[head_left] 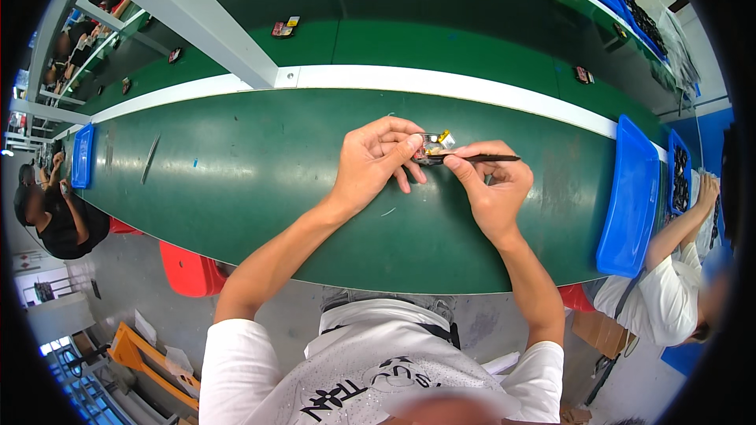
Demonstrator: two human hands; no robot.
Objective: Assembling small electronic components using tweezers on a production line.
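Observation:
My left hand [379, 156] is closed on a small electronic assembly [420, 152], gripping its left side between thumb and fingers. The assembly has a clear and dark housing with red bits, and a yellow and silver piece [446, 139] stands out at its upper right. In my right hand [498, 189] is a slim black tool [494, 158], perhaps tweezers, pinched between thumb and fingers. Its left end meets the assembly, while the other end points right. Both hands are held over the green worktable [299, 149]; fingers partly hide the assembly and the tool's tip.
Behind a white rail [441, 79], several small assemblies [285, 27] lie on a green belt. A blue tray [628, 197] stands at right, another blue tray [83, 156] at far left. Thin metal tweezers [150, 159] lie left. A red stool [191, 269] stands below; co-workers sit on both sides.

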